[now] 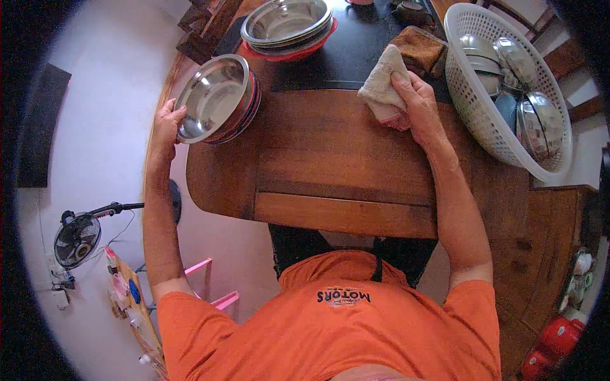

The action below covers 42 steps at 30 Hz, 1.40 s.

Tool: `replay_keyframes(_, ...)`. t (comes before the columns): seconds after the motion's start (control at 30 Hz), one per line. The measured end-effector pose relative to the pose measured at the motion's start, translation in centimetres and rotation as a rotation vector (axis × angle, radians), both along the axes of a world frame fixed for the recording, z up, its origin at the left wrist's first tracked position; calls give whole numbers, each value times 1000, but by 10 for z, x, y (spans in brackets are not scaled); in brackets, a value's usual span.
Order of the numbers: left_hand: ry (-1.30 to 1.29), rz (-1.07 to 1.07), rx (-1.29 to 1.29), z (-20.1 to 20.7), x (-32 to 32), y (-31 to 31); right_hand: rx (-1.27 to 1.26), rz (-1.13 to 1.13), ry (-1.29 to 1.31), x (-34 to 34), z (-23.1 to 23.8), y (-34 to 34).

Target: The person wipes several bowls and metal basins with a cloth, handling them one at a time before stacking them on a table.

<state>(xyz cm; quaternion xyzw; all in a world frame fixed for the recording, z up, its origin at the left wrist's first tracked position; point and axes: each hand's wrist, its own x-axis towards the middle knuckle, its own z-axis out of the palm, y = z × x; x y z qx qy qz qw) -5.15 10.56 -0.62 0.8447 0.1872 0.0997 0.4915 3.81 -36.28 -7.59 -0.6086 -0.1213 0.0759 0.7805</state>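
Note:
At the table's left edge my left hand [166,131] is closed on the near-left rim of a shiny steel bowl [216,95]. Reddish and dark rims of other bowls [244,117] show close under it; whether the bowl rests on them is hard to tell. My right hand [419,105] grips a folded whitish cloth [383,86] with a pinkish lower edge, above the right part of the wooden table [318,152]. A brown cloth [416,51] lies just beyond that hand.
A white perforated basket [467,95] with several steel bowls [540,124] stands at the right. Farther back, another steel bowl stack [289,25] sits on a red base by a black tabletop panel [356,60]. A fan [77,240] stands left, near a wall.

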Motion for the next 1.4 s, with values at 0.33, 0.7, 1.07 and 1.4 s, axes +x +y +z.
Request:
replay_keyframes(0.33,38,45,62,-3,2,-4,-34,-9,-11,0,-1,0)
replay_keyframes(0.7,165,12,158,14,-1,-25,-69,-3,-26,-2,4,-3)
replay_keyframes(1.07,-299,77,654,51,18,-68,-44,-102,-109,0,-4,-2)
replay_keyframes(1.4,-360,-580,1192,53,111,-169,-63,-196,-150,2,-3,5)
